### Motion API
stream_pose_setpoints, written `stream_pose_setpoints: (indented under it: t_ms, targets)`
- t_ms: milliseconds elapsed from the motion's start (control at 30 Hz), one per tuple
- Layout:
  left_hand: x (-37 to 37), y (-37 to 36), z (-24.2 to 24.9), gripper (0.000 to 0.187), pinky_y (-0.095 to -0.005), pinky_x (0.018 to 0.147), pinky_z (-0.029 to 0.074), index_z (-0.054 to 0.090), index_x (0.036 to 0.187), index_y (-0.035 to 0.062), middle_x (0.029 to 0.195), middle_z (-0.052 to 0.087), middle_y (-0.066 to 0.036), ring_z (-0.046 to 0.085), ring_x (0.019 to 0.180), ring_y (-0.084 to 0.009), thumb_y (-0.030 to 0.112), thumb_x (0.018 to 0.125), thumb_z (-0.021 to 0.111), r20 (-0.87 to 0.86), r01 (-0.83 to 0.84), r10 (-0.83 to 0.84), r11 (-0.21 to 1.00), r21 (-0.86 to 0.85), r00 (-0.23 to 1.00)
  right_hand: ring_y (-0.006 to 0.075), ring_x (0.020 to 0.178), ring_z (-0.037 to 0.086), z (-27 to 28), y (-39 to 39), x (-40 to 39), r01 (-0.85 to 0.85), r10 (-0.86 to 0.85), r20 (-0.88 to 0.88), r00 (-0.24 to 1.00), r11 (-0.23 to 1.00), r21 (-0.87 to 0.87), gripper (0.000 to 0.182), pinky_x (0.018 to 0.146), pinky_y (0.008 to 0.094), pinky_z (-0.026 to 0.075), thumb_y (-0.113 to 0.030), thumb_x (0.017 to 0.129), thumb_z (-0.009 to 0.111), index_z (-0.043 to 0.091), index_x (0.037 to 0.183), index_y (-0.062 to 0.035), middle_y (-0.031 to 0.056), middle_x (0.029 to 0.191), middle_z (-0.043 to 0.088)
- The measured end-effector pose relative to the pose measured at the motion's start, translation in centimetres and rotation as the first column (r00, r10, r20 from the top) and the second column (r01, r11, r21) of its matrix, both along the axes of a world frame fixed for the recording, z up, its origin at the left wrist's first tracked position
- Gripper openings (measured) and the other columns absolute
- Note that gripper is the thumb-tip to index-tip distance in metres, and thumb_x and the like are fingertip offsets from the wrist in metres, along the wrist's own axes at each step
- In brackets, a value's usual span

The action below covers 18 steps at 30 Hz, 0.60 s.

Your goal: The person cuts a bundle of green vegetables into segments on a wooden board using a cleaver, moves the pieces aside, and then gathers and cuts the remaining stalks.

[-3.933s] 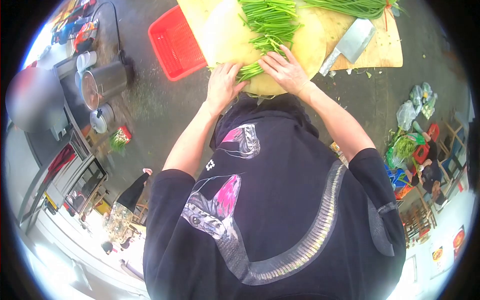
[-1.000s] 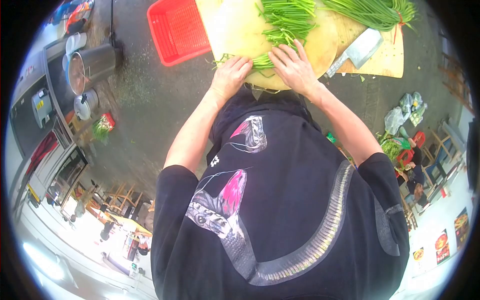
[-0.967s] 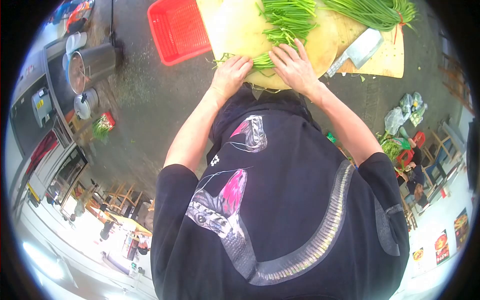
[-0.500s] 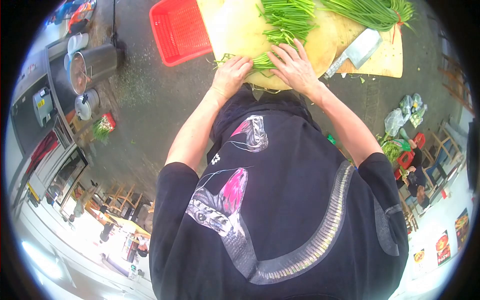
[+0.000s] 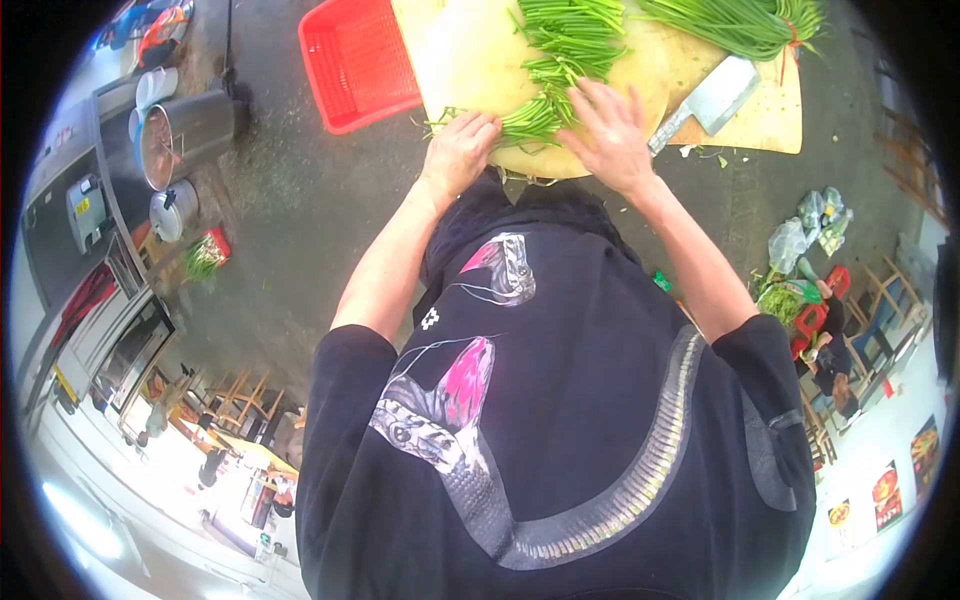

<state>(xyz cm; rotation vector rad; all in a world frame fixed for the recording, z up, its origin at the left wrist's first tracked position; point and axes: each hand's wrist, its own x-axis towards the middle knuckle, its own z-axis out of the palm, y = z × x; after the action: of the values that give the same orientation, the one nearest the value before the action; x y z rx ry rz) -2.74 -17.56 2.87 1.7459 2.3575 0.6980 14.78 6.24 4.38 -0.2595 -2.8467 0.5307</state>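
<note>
My left hand (image 5: 461, 152) is closed round one end of a small bunch of green stalks (image 5: 530, 122) at the near edge of a round chopping board (image 5: 640, 75). My right hand (image 5: 610, 135) has its fingers spread, just right of the bunch, with nothing in it. Beyond the hands lies a pile of cut green stalks (image 5: 572, 35). A larger bundle (image 5: 735, 22), tied with a red band, rests at the back right. A cleaver (image 5: 722, 95) lies on the right, its handle toward me.
A red plastic basket (image 5: 360, 65) stands left of the board. Far left are a large metal pot (image 5: 185, 138) and a red container of greens (image 5: 208, 253). Plastic bags (image 5: 790, 243) and a person (image 5: 832, 365) are at the right.
My right hand has come off the stalks and moved slightly right, its fingers spreading. My left hand has stayed at the bunch's left end, where more stalks now show.
</note>
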Motion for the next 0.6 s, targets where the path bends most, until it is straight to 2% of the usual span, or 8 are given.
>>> stream_pose_setpoints:
  t_ms: [100,167,267,300,400,600]
  targets:
    - [0.0,-0.1,-0.1,0.017,-0.042,0.098,0.059,0.07,0.111,0.0043,0.115,0.075,-0.01,0.072,0.111,-0.0301,0.009,0.095,0.069,0.015,-0.001,0.001,1.0,0.001,1.0,0.0335,0.138,0.059,-0.4,2.2,4.4,0.303,-0.305,-0.067,0.95,0.952,-0.036,0.055,0.123,0.0556,0.036,-0.038,0.101,0.076,0.068,0.144,-0.0052,0.0145,0.151,0.063]
    - [-0.1,0.0,-0.1,0.017,-0.0422,0.097,0.059,0.071,0.111,0.0044,0.115,0.076,-0.01,0.073,0.111,-0.0307,0.009,0.095,0.071,0.017,-0.008,0.008,1.0,0.004,1.0,0.0359,0.13,0.063,-3.1,4.0,8.3,0.484,-0.497,-0.071,0.865,0.863,-0.147,0.056,0.113,0.0523,0.045,-0.035,0.101,0.077,0.066,0.144,0.0005,0.0191,0.145,0.065]
    - [-0.4,0.0,0.1,0.018,-0.0421,0.095,0.06,0.072,0.112,0.0047,0.115,0.076,-0.011,0.074,0.11,-0.031,0.008,0.094,0.074,-0.001,-0.009,0.009,1.0,0.017,1.0,0.0378,0.125,0.064,-6.4,4.4,11.1,0.769,-0.776,0.133,0.616,0.556,-0.315,0.06,0.107,0.0489,0.05,-0.037,0.102,0.076,0.064,0.142,0.0053,0.0231,0.135,0.067]
    - [-0.5,0.0,0.2,0.017,-0.0421,0.095,0.06,0.072,0.111,0.0048,0.116,0.077,-0.011,0.074,0.11,-0.0311,0.008,0.094,0.074,-0.009,-0.006,0.007,1.0,0.014,1.0,0.0378,0.119,0.066,-6.4,4.6,10.7,0.788,-0.791,0.217,0.572,0.457,-0.411,0.067,0.104,0.0474,0.051,-0.042,0.099,0.077,0.062,0.142,0.0079,0.0242,0.128,0.067]
    - [-0.4,-0.2,0.3,0.016,-0.0418,0.095,0.061,0.072,0.11,0.005,0.118,0.077,-0.011,0.074,0.11,-0.031,0.008,0.095,0.074,0.0,-0.005,0.005,1.0,-0.019,1.0,0.0331,0.114,0.072,-6.8,5.3,8.5,0.836,-0.785,0.318,0.532,0.427,-0.344,0.079,0.1,0.0419,0.055,-0.044,0.096,0.08,0.056,0.151,0.0077,0.0236,0.126,0.072]
    - [-1.2,0.1,0.1,0.013,-0.0416,0.093,0.061,0.071,0.108,0.0056,0.116,0.077,-0.01,0.074,0.108,-0.0303,0.008,0.095,0.074,-0.035,-0.004,0.004,1.0,0.004,0.999,0.0393,0.112,0.072,-6.3,7.5,4.8,0.906,-0.813,0.414,0.41,0.312,-0.285,0.079,0.101,0.0467,0.054,-0.042,0.086,0.084,0.058,0.142,0.0086,0.0244,0.122,0.073]
